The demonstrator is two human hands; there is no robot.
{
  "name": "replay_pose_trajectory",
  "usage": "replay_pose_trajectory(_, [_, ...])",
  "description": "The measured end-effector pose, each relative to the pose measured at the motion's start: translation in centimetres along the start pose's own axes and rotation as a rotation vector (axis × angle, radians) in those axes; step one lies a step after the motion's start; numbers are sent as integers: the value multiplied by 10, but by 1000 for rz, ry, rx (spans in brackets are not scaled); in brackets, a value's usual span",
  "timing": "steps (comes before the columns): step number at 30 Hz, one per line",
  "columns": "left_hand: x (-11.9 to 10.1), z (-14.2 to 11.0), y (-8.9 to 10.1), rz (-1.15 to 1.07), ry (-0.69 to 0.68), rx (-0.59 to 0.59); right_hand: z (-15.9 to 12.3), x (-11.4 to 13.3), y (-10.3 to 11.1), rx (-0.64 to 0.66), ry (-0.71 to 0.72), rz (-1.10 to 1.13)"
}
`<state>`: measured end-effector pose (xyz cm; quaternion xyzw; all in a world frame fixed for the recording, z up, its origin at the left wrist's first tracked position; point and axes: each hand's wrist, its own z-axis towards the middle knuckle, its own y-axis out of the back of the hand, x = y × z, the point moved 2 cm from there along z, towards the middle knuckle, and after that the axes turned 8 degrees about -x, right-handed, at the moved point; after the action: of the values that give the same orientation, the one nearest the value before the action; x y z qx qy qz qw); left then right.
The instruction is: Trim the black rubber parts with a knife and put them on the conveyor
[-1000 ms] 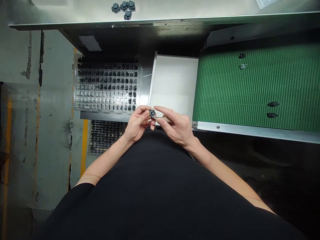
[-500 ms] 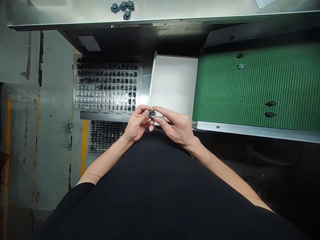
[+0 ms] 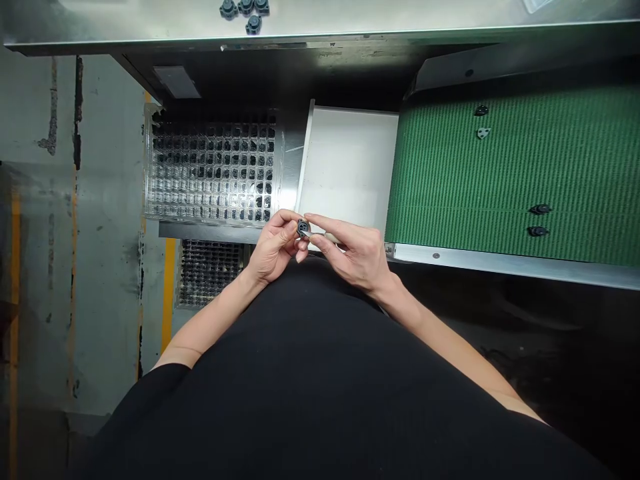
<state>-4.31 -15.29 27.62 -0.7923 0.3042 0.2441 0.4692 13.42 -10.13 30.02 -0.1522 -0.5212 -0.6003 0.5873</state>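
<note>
My left hand [image 3: 273,248] pinches a small round dark plastic part [image 3: 303,229] between thumb and fingers, close to my body. My right hand [image 3: 357,257] is closed around a thin pale tool [image 3: 331,237] whose tip touches the part; its index finger stretches over the part. Both hands meet just below the front edge of a white tray [image 3: 350,167]. Left of the hands sits a clear gridded tray [image 3: 213,170] with many dark parts in its cells.
A green conveyor belt [image 3: 515,173] lies to the right with several small dark parts [image 3: 540,210] on it. A metal shelf [image 3: 350,27] runs across the top with a few dark parts [image 3: 245,10]. A second gridded tray [image 3: 207,270] lies lower left.
Both hands stay together on the small part with barely any shift. The parts on the belt hold nearly the same places; the view has tilted slightly.
</note>
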Motion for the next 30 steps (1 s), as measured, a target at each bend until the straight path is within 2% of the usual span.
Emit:
replay_pose_trajectory(21, [-2, 6, 3, -5, 36, 1, 4, -3, 2, 45, -64, 14])
replay_pose_trajectory(26, [0, 7, 5, -16, 58, 22, 5, -5, 2, 52, -113, -3])
replay_pose_trajectory(30, [1, 11, 1, -44, 95, 36, 6, -8, 3, 16, -204, 67])
